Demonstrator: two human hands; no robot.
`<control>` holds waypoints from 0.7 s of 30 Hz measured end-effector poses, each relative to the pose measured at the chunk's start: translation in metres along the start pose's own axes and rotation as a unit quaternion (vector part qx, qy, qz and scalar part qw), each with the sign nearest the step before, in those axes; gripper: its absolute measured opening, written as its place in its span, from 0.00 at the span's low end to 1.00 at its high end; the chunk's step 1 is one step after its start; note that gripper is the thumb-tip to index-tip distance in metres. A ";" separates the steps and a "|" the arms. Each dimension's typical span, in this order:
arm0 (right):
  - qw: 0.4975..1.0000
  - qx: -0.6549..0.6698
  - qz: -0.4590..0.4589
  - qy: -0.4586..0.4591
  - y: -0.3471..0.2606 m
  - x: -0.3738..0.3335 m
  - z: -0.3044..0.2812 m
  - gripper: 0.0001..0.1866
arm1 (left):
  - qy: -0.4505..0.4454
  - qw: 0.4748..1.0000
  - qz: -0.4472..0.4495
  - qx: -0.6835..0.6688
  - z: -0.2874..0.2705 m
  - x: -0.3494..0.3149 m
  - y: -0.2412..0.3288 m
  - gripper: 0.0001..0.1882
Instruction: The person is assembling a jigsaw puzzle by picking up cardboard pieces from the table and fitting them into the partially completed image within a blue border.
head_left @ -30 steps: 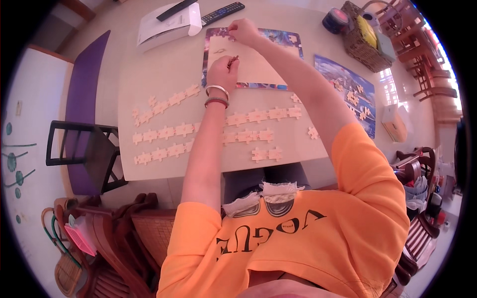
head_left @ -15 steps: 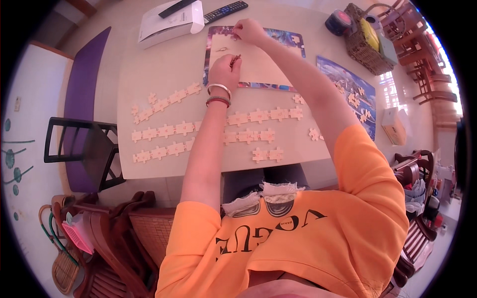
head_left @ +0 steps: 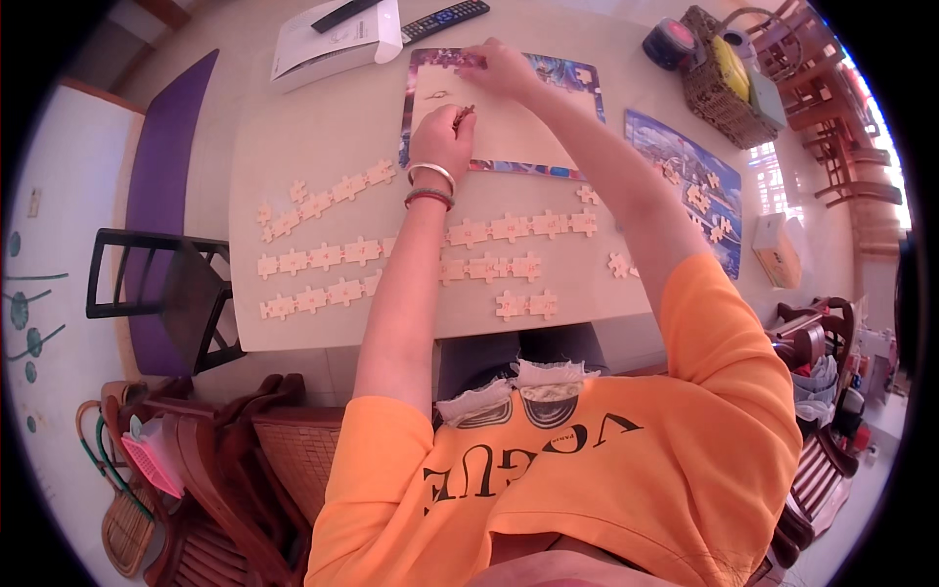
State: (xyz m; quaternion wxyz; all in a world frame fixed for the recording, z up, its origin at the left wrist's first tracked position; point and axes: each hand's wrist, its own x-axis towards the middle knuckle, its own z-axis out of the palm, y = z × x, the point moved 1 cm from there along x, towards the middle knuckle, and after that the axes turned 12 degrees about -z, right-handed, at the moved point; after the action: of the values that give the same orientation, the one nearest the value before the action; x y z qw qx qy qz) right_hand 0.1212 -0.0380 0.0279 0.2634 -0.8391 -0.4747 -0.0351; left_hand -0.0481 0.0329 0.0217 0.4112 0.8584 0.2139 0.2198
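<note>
My left hand [head_left: 443, 137] is closed around small dark jigsaw pieces [head_left: 464, 115], which poke out by the thumb. It hovers over the bare left part of a puzzle board [head_left: 523, 132] with colourful, partly filled borders. At the board's top edge, my right hand [head_left: 504, 71] reaches over the purple border pieces [head_left: 437, 59], fingers apart and touching or just above them. Whether a piece lies beneath its fingertips is hard to make out. Several rows of face-down jigsaw pieces [head_left: 326, 256] lie nearer to me on the table, some passing behind my left forearm.
A blue picture sheet [head_left: 646, 127] with loose pieces lies to the right. A white box [head_left: 337, 49] and a remote control [head_left: 445, 22] are at the back. A wicker basket [head_left: 709, 98] and a round tub [head_left: 668, 44] stand at the far right. A black chair [head_left: 186, 293] is at the left.
My right hand has shifted slightly right along the top border, and its fingers have spread from a pinch. My left hand has stayed almost in place.
</note>
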 end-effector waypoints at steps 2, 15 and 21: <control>1.000 -0.012 -0.006 -0.001 -0.004 -0.001 0.001 0.22 | -0.001 1.000 -0.001 0.003 0.000 0.000 0.000 0.11; 0.999 -0.031 -0.038 0.012 -0.002 -0.004 0.003 0.20 | -0.001 1.000 -0.004 -0.010 0.002 0.000 0.000 0.12; 0.977 -0.181 -0.031 -0.106 -0.025 0.007 -0.002 0.12 | -0.006 1.000 -0.015 -0.024 0.001 0.002 -0.002 0.12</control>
State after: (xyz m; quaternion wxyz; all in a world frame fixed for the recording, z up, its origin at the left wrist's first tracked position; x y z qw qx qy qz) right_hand 0.1052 -0.0234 0.0415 0.0538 -0.8567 -0.5114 -0.0391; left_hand -0.0467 0.0347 0.0195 0.4360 0.8463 0.2188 0.2138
